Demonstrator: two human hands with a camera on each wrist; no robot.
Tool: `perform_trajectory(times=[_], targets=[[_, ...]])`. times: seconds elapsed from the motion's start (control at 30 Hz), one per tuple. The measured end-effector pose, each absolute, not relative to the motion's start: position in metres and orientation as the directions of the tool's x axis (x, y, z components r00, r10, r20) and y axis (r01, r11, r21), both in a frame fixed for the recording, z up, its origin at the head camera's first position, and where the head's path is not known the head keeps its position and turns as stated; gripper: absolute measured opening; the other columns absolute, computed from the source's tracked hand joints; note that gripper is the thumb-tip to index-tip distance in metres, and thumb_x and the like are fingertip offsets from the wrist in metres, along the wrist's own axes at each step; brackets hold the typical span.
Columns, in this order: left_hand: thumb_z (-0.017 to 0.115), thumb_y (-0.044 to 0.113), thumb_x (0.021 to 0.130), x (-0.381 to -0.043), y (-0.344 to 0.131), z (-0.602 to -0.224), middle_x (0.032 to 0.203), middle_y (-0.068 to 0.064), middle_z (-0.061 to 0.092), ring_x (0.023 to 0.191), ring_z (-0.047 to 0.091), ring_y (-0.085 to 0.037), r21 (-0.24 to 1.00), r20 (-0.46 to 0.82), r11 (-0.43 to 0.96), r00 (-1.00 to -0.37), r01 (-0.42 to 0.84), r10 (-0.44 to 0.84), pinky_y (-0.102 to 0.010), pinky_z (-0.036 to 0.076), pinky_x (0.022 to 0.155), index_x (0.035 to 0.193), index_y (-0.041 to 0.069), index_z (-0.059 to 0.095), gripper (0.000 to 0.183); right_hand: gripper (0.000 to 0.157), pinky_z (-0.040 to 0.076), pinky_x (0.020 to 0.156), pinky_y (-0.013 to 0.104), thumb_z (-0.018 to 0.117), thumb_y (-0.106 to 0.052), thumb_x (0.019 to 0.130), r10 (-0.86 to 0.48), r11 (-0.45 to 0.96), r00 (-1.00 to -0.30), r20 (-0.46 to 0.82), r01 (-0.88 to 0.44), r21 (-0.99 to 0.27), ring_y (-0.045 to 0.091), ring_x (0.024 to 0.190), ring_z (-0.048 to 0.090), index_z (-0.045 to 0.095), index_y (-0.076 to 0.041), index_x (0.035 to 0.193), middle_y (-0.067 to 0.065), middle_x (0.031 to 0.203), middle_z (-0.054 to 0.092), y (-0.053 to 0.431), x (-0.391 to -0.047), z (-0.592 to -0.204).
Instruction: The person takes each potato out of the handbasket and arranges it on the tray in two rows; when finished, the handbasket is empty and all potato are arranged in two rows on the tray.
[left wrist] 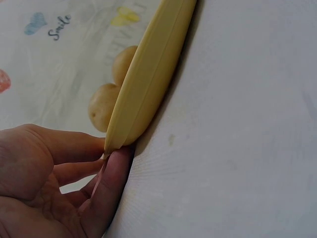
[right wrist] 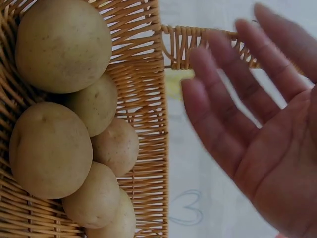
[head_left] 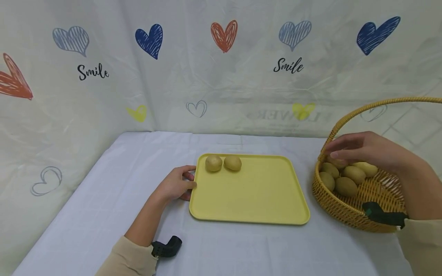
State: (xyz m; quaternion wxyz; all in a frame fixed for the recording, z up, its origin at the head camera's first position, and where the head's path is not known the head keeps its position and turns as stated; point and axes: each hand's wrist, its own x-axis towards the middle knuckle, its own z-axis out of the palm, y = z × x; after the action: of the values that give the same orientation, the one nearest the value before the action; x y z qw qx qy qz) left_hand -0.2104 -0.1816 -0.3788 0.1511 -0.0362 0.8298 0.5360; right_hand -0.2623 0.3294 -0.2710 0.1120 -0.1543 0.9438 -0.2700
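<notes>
At the left edge of a yellow tray [head_left: 252,197], my left hand [head_left: 175,185] pinches the rim between thumb and fingers. The left wrist view shows the fingertips at the tray's corner [left wrist: 143,99]. Two potatoes, one on the left [head_left: 213,163] and one beside it [head_left: 233,163], sit near the tray's far left corner. My right hand [head_left: 378,150] is over a wicker basket [head_left: 328,201] holding several potatoes [head_left: 346,186]. Its fingers are spread and hold nothing; in the right wrist view, the hand [right wrist: 277,148] appears beside the basket rim, apart from the potatoes [right wrist: 51,150].
A tall arched handle [head_left: 380,102] rises from the basket. White cloth covers the table [head_left: 224,249]. Behind it hangs a pale sheet [head_left: 179,76] printed with hearts and "Smile". Black wrist straps [head_left: 167,247] are on both arms.
</notes>
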Motion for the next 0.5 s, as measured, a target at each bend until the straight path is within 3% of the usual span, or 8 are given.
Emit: perform_trajectory(times=[0.27, 0.5], targets=[[0.063, 0.002, 0.095, -0.210, -0.182, -0.379, 0.119, -0.013, 0.054, 0.073, 0.064, -0.020, 0.872, -0.295, 0.433, -0.951, -0.228, 0.092, -0.033, 0.063, 0.062, 0.154, 0.009, 0.047, 0.062, 0.048, 0.057, 0.080, 0.027, 0.067, -0.040, 0.100, -0.322, 0.826, -0.933, -0.161, -0.193, -0.530, 0.002, 0.101, 0.066, 0.065, -0.010, 0.137, 0.011, 0.133, 0.068, 0.336, -0.265, -0.278], [0.064, 0.002, 0.095, -0.210, -0.181, -0.379, 0.119, -0.013, 0.054, 0.070, 0.064, -0.020, 0.871, -0.291, 0.438, -0.952, -0.225, 0.090, -0.033, 0.063, 0.062, 0.154, 0.010, 0.047, 0.062, 0.055, 0.062, 0.080, 0.031, 0.068, -0.034, 0.101, -0.314, 0.813, -0.927, -0.203, -0.153, -0.561, -0.005, 0.098, 0.064, 0.058, 0.000, 0.142, 0.020, 0.137, 0.065, 0.341, -0.267, -0.287]])
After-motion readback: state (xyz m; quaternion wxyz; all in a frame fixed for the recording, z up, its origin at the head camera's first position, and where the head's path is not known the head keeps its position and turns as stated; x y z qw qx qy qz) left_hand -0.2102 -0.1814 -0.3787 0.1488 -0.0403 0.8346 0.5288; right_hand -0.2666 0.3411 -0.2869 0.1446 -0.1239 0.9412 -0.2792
